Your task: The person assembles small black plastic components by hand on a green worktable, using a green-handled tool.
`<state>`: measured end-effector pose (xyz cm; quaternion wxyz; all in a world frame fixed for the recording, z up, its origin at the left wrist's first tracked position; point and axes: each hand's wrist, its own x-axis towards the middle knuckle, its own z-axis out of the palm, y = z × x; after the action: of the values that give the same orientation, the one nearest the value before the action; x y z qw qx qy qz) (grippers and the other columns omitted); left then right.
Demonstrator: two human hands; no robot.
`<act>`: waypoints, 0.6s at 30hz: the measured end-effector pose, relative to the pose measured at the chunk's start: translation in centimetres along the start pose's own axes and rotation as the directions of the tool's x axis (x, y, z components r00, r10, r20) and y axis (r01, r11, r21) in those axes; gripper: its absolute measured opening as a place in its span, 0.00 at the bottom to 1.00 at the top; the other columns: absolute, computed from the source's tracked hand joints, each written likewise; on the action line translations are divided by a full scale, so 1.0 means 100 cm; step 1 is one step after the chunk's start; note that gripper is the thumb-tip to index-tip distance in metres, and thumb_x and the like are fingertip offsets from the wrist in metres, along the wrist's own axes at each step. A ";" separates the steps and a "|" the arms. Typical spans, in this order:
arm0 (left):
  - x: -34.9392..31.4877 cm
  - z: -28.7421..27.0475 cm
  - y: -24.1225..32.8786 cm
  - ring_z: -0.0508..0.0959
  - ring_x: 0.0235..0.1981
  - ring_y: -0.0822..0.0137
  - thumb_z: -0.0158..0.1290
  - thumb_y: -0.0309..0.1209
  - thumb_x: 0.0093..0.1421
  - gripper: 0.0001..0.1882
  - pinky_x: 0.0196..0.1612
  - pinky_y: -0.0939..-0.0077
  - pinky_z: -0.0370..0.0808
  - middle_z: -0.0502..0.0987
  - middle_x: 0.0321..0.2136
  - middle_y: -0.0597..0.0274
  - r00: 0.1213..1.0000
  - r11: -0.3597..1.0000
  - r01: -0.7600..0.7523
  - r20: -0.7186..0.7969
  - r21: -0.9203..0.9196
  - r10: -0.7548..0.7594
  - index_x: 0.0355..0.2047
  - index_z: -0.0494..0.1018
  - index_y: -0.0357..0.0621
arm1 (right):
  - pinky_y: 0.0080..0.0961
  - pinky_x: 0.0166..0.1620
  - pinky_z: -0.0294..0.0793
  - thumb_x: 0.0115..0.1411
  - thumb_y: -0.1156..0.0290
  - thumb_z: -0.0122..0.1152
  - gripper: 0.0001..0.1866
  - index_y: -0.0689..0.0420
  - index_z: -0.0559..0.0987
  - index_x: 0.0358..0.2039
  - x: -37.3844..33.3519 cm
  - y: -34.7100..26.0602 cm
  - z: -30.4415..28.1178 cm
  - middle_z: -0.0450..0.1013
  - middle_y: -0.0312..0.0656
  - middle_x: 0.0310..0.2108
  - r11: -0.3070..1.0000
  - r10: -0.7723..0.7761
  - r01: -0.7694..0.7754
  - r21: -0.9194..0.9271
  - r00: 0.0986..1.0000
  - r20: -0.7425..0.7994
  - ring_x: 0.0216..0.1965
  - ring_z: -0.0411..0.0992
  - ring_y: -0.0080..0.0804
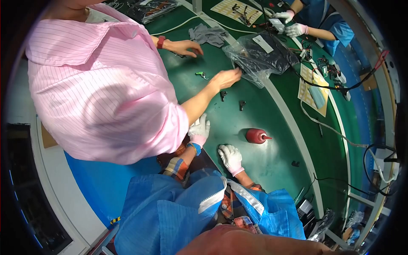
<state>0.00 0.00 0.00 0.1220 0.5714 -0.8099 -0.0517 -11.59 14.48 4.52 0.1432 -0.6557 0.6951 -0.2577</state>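
Our blue jacket (178, 212), smooth cloth with a white zip, lies nearest us. Two white knitted gloves with pink cuffs cover our hands. Our left hand (199, 129) lies at the edge of the smooth green surface (272, 170), fingers slightly spread; our right hand (231, 159) rests palm down on it, fingers side by side and loosely bent.

One red bottle (256, 136) sits just beyond our right hand, apart from it, glossy and rounded with a slim nozzle. Its long axis runs across our view, nozzle pointing right; we cannot tell whether it stands or lies.

Three small black parts (223, 96) are scattered around, two farther out and one to the bottle's right. One green-and-metallic piece (201, 75) lies beyond. At our left, a person in a pink striped shirt (106, 93) extends two bare hands (225, 79) over the surface. Farther off we see one crumpled grey cloth (208, 35), one black bundle (276, 55) in clear plastic, and two yellowish patterned sheets (221, 7).
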 end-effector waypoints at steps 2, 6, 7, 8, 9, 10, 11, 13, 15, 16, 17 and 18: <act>-0.003 -0.007 -0.004 0.70 0.46 0.53 0.51 0.40 0.55 0.23 0.49 0.62 0.67 0.66 0.51 0.58 0.999 0.994 -0.027 -0.041 -0.106 0.022 0.51 0.65 0.54 | 0.28 0.31 0.66 0.55 0.65 0.56 0.10 0.52 0.74 0.37 -0.005 -0.004 0.003 0.69 0.38 0.27 0.998 -0.034 0.031 -0.060 0.998 -0.047 0.27 0.68 0.37; -0.017 -0.011 -0.003 0.74 0.39 0.52 0.51 0.39 0.55 0.21 0.45 0.67 0.70 0.68 0.47 0.60 0.995 0.981 -0.049 -0.093 -0.187 0.032 0.50 0.66 0.54 | 0.28 0.30 0.65 0.55 0.65 0.55 0.09 0.51 0.74 0.36 0.000 0.001 -0.004 0.67 0.36 0.26 0.992 -0.077 0.067 -0.109 0.993 -0.088 0.26 0.66 0.36; -0.010 -0.008 -0.003 0.74 0.38 0.52 0.50 0.39 0.55 0.21 0.44 0.66 0.70 0.68 0.46 0.59 0.994 0.985 -0.048 -0.108 -0.168 0.030 0.50 0.66 0.54 | 0.28 0.30 0.65 0.55 0.66 0.55 0.09 0.51 0.74 0.36 0.002 0.004 -0.008 0.67 0.36 0.26 0.992 -0.084 0.075 -0.103 0.992 -0.090 0.26 0.66 0.36; -0.007 -0.005 -0.001 0.73 0.38 0.51 0.50 0.39 0.55 0.21 0.44 0.66 0.70 0.69 0.46 0.59 0.992 0.988 -0.047 -0.123 -0.149 0.028 0.49 0.66 0.53 | 0.27 0.30 0.65 0.55 0.66 0.55 0.09 0.51 0.74 0.36 0.006 0.007 -0.012 0.67 0.36 0.26 0.992 -0.092 0.082 -0.098 0.991 -0.093 0.25 0.66 0.35; -0.005 -0.003 0.001 0.73 0.37 0.51 0.49 0.39 0.55 0.20 0.44 0.66 0.70 0.69 0.45 0.59 0.990 0.989 -0.059 -0.133 -0.136 0.041 0.49 0.67 0.53 | 0.27 0.30 0.64 0.55 0.66 0.55 0.09 0.51 0.74 0.36 0.006 0.008 -0.014 0.67 0.36 0.26 0.992 -0.086 0.076 -0.097 0.991 -0.101 0.25 0.66 0.35; -0.003 -0.001 0.001 0.73 0.37 0.51 0.49 0.39 0.56 0.20 0.43 0.66 0.70 0.69 0.44 0.59 0.989 0.990 -0.066 -0.142 -0.122 0.048 0.49 0.67 0.53 | 0.27 0.30 0.64 0.55 0.66 0.55 0.09 0.51 0.74 0.36 0.003 0.008 -0.013 0.67 0.36 0.26 0.994 -0.064 0.054 -0.100 0.993 -0.103 0.25 0.66 0.35; -0.001 0.001 0.000 0.73 0.37 0.51 0.49 0.39 0.56 0.20 0.43 0.66 0.70 0.69 0.44 0.59 0.987 0.991 -0.072 -0.152 -0.109 0.055 0.49 0.67 0.53 | 0.27 0.30 0.64 0.55 0.66 0.55 0.09 0.51 0.74 0.36 0.001 0.008 -0.012 0.67 0.36 0.26 0.994 -0.064 0.055 -0.094 0.993 -0.102 0.25 0.66 0.35; 0.004 0.001 -0.002 0.73 0.36 0.50 0.48 0.39 0.56 0.19 0.42 0.65 0.70 0.70 0.42 0.59 0.981 0.994 -0.081 -0.183 -0.078 0.065 0.49 0.67 0.53 | 0.26 0.30 0.64 0.55 0.66 0.55 0.08 0.51 0.74 0.36 0.004 0.007 -0.007 0.67 0.36 0.26 0.994 -0.078 0.070 -0.078 0.991 -0.105 0.25 0.66 0.34; 0.009 0.000 0.000 0.73 0.35 0.50 0.48 0.39 0.56 0.19 0.42 0.65 0.70 0.70 0.42 0.59 0.978 0.993 -0.095 -0.193 -0.071 0.080 0.49 0.67 0.53 | 0.26 0.31 0.64 0.55 0.66 0.55 0.08 0.51 0.74 0.36 0.006 0.009 -0.006 0.67 0.36 0.26 0.995 -0.073 0.065 -0.078 0.991 -0.109 0.25 0.66 0.34; 0.011 -0.001 0.002 0.73 0.36 0.50 0.48 0.39 0.56 0.19 0.41 0.65 0.70 0.70 0.42 0.58 0.975 0.990 -0.116 -0.201 -0.080 0.098 0.49 0.67 0.53 | 0.26 0.31 0.64 0.55 0.66 0.54 0.08 0.51 0.74 0.35 0.007 0.011 -0.006 0.67 0.36 0.26 0.995 -0.072 0.063 -0.081 0.991 -0.109 0.25 0.66 0.34; 0.014 -0.002 0.004 0.73 0.36 0.50 0.48 0.39 0.56 0.19 0.41 0.65 0.70 0.70 0.42 0.58 0.971 0.987 -0.136 -0.208 -0.090 0.115 0.49 0.67 0.53 | 0.26 0.31 0.64 0.55 0.66 0.54 0.08 0.51 0.74 0.35 0.007 0.013 -0.006 0.67 0.36 0.27 0.995 -0.071 0.062 -0.084 0.992 -0.108 0.26 0.66 0.34; 0.013 -0.005 0.004 0.73 0.36 0.50 0.47 0.39 0.56 0.19 0.41 0.65 0.70 0.70 0.41 0.58 0.969 0.984 -0.151 -0.213 -0.096 0.128 0.49 0.67 0.53 | 0.25 0.31 0.64 0.55 0.66 0.54 0.08 0.51 0.74 0.35 0.005 0.012 -0.006 0.67 0.36 0.27 0.995 -0.072 0.063 -0.082 0.992 -0.103 0.26 0.66 0.34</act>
<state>-0.69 -1.08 0.73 0.2402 0.5076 -0.8269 -0.0287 -13.00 14.08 4.47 0.0712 -0.6694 0.6887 -0.2693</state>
